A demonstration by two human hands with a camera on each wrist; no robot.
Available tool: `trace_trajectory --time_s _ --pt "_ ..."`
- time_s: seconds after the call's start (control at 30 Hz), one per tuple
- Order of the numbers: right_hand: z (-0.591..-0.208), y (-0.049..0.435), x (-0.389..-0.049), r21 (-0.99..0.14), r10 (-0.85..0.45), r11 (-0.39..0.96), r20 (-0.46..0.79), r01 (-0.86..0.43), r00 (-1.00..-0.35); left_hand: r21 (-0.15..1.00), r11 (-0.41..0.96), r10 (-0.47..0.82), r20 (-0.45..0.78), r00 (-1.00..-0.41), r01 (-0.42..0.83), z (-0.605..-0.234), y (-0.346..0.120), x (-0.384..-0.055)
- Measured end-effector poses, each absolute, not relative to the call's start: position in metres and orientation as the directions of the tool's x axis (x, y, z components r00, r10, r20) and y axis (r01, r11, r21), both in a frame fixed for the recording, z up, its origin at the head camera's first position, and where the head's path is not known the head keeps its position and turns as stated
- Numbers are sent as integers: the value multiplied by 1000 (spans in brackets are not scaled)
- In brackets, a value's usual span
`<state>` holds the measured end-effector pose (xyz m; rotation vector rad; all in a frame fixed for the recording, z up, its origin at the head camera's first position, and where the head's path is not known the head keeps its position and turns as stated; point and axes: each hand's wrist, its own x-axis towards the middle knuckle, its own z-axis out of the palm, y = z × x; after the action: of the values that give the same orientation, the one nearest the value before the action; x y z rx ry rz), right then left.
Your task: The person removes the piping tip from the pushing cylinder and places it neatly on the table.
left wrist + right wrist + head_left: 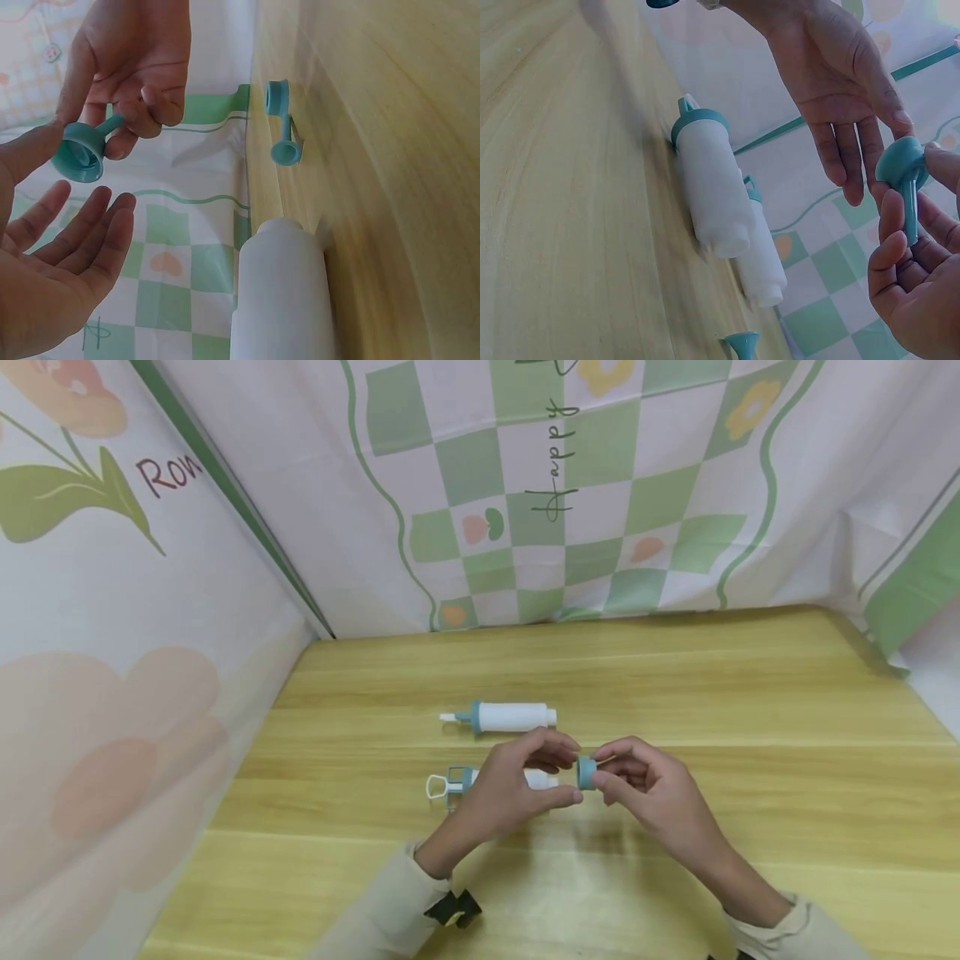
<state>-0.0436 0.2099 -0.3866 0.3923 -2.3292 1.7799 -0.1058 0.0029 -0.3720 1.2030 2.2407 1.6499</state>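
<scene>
My right hand (660,785) holds a teal nozzle cap (587,772), a wide ring with a narrow stem, pinching it between thumb and fingers above the table. In the left wrist view the cap's hollow end (81,159) faces my left hand (60,277). That hand's fingers are spread and loosely bent; its thumb tip is at the cap's rim, and I cannot tell whether it touches. Below the left hand lies a white syringe-like tube (709,180) with a teal collar and pull handle. A similar tube (513,717) lies farther back.
A second teal nozzle (277,97) lies on the wooden table (375,685), beyond the tube's plain end. Patterned cloth (525,560) hangs along the table's back edge, and more cloth (187,710) stands at the left.
</scene>
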Motion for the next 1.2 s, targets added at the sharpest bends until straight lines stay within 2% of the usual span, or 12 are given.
trace_trajectory --time_s 0.47,0.9,1.2 --pt "-388 208 -43 -927 -115 234 273 -293 -955 853 49 641 373 -671 520 -380 3 -105" --pt "-394 212 -42 -945 -138 182 249 -272 -959 849 61 604 387 -697 525 -372 -4 -109" --pt "-402 213 -40 -964 -51 101 240 -244 -969 835 45 609 412 -678 548 -370 -7 -113"
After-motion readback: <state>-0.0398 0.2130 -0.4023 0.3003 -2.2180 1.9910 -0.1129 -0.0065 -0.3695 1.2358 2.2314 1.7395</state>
